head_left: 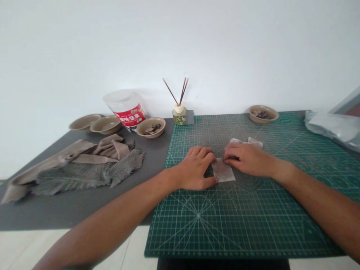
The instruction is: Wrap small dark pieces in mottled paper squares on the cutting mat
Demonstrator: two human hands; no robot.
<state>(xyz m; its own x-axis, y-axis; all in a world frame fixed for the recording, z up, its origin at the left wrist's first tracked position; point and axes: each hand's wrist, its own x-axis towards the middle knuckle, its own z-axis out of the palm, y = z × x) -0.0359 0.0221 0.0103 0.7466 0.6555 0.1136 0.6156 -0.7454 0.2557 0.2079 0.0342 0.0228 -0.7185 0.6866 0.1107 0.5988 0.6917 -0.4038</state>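
Note:
A small, flat, whitish see-through sachet (224,171) lies on the green cutting mat (225,225). My left hand (197,168) rests at its left side, with the thumb on the lower corner and the index finger by the upper corner. The fingertips of my right hand (247,159) are bent together at the sachet's upper right edge. Whatever those fingertips pinch is mostly hidden. Just behind my right hand lie more small whitish sachets (255,142), partly covered by it.
At the back right stands a bowl (263,114) of dark flat pieces; another such bowl (151,128) stands left of the mat. A reed diffuser (179,114), a tilted plastic jar (128,108), two bowls (105,125), crumpled cloths (87,165) and a plastic bag (334,127) surround the mat.

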